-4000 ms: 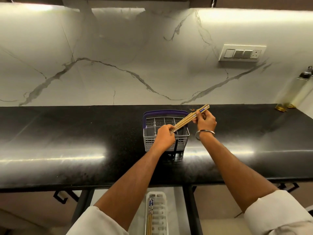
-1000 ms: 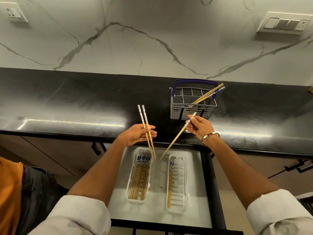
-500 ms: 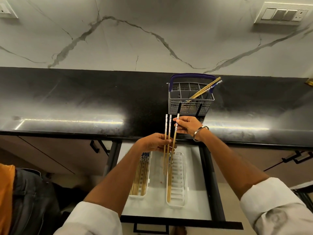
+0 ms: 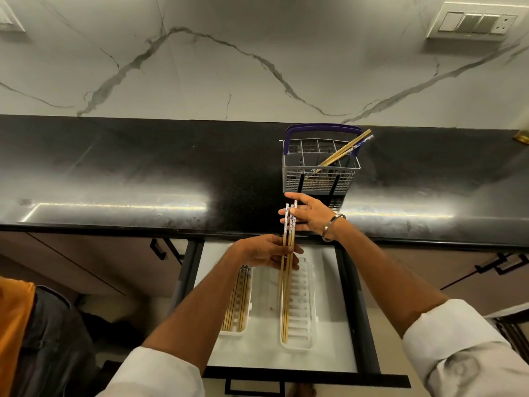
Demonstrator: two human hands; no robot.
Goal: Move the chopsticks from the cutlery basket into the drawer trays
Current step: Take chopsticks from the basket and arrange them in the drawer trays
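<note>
My left hand (image 4: 264, 253) holds three chopsticks (image 4: 288, 242) upright over the open drawer, their patterned white ends up. My right hand (image 4: 310, 214) is spread, with straight fingers touching those upper ends. The grey cutlery basket (image 4: 294, 176) with a purple handle stands on the black counter, and a few chopsticks (image 4: 345, 150) lean in it to the right. In the drawer the left white tray (image 4: 248, 310) holds several chopsticks. The right white tray (image 4: 303, 310) has chopsticks (image 4: 284, 322) along its left edge.
The drawer's black front edge (image 4: 315, 378) juts toward me, with dark rails on both sides. A person in orange (image 4: 14, 325) stands at the lower left. Cabinet handles (image 4: 159, 249) flank the drawer. Switch plates (image 4: 472, 22) sit on the marble wall.
My right hand passed its single chopstick into the bundle in my left hand, then spread its fingers against the tops. The bundle stays upright above the right tray.
</note>
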